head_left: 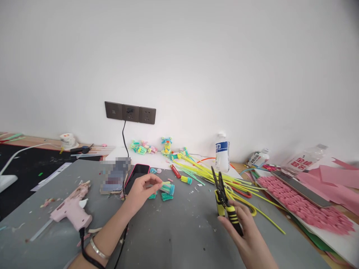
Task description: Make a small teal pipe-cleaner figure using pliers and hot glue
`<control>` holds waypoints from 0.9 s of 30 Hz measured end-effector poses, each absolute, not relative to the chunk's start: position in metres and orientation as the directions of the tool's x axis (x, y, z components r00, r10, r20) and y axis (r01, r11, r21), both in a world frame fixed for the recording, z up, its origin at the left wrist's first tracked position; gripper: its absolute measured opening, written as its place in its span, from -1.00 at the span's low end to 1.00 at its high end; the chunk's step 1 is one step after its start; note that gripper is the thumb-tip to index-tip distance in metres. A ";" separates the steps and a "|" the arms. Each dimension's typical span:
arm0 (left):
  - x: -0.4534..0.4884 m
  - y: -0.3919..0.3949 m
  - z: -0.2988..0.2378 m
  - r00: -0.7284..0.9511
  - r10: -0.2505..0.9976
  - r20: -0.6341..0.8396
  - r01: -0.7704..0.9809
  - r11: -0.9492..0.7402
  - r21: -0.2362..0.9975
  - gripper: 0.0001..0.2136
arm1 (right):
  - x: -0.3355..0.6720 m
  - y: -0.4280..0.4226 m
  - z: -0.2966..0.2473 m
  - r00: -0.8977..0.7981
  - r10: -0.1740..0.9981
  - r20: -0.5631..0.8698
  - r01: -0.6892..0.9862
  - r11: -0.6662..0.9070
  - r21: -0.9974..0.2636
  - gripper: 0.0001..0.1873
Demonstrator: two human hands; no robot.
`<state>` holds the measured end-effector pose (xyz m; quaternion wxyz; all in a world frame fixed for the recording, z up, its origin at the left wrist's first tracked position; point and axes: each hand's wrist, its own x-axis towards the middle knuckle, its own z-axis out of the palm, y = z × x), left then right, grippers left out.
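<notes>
My left hand (144,188) is pinched at a small bundle of teal and pale yellow pipe cleaners (167,188), just above the grey mat. Right under it lies a teal pipe-cleaner piece (167,197). Gripped in my right hand (248,228) is a pair of black and yellow pliers (223,194), tilted upward with the jaws a little apart and nothing between them. Behind the pliers spreads a bunch of long yellow pipe cleaners (202,171). A short yellow and teal piece (186,180) rests beside a red lighter-like object (175,171).
On the left lies a pink glue gun (71,207) with a black cord. Two phones, one pink-edged (137,175), sit behind my left hand. A bottle (222,153) and small pipe-cleaner figures (166,146) stand by the wall. Pink braided material (305,205) lies right.
</notes>
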<state>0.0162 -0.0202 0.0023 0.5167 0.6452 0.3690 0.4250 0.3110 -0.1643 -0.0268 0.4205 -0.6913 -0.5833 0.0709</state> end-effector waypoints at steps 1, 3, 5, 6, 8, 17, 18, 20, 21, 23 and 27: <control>0.017 -0.021 0.002 0.380 0.910 0.167 0.036 -0.195 0.980 -0.75 | 0.312 -0.164 -0.027 0.292 0.885 0.363 0.742 0.030 -0.670 -0.76; 0.018 -0.021 0.002 0.400 0.901 0.168 0.027 -0.194 0.981 -0.77 | 0.310 -0.164 -0.030 0.267 0.913 0.308 0.720 0.023 -0.693 -0.79; 0.019 -0.022 0.001 0.395 0.901 0.178 0.010 -0.198 0.980 -0.78 | 0.306 -0.164 -0.034 0.297 0.911 0.285 0.691 0.000 -0.722 -0.75; 0.019 -0.022 0.000 0.388 0.902 0.188 0.001 -0.204 0.979 -0.79 | 0.303 -0.163 -0.035 0.332 0.900 0.283 0.681 -0.021 -0.732 -0.65; 0.019 -0.022 0.001 0.368 0.905 0.212 -0.008 -0.225 0.974 -0.82 | 0.299 -0.158 -0.035 0.387 0.879 0.279 0.674 -0.063 -0.736 -0.46; 0.016 -0.029 0.005 0.251 0.871 0.421 0.047 -0.446 0.894 -0.87 | 0.269 -0.151 -0.007 0.296 0.931 0.214 0.669 -0.042 -0.742 -0.72; 0.016 -0.030 0.005 0.258 0.869 0.423 0.036 -0.446 0.894 -0.87 | 0.262 -0.153 -0.005 0.255 0.945 0.206 0.680 -0.023 -0.733 -0.76; 0.016 -0.032 0.004 0.273 0.866 0.419 0.004 -0.436 0.900 -0.87 | 0.247 -0.156 -0.002 0.172 0.973 0.152 0.687 -0.008 -0.727 -0.81; 0.015 -0.033 0.004 0.275 0.866 0.418 -0.008 -0.432 0.902 -0.87 | 0.240 -0.158 -0.002 0.142 0.983 0.120 0.678 -0.008 -0.735 -0.82; 0.015 -0.034 0.002 0.266 0.864 0.427 -0.014 -0.440 0.898 -0.86 | 0.226 -0.160 -0.004 0.116 0.991 0.062 0.636 -0.026 -0.771 -0.81; 0.014 -0.037 0.001 0.256 0.831 0.493 0.005 -0.511 0.859 -0.86 | 0.204 -0.166 -0.012 0.256 0.967 -0.001 0.510 -0.136 -0.850 -0.65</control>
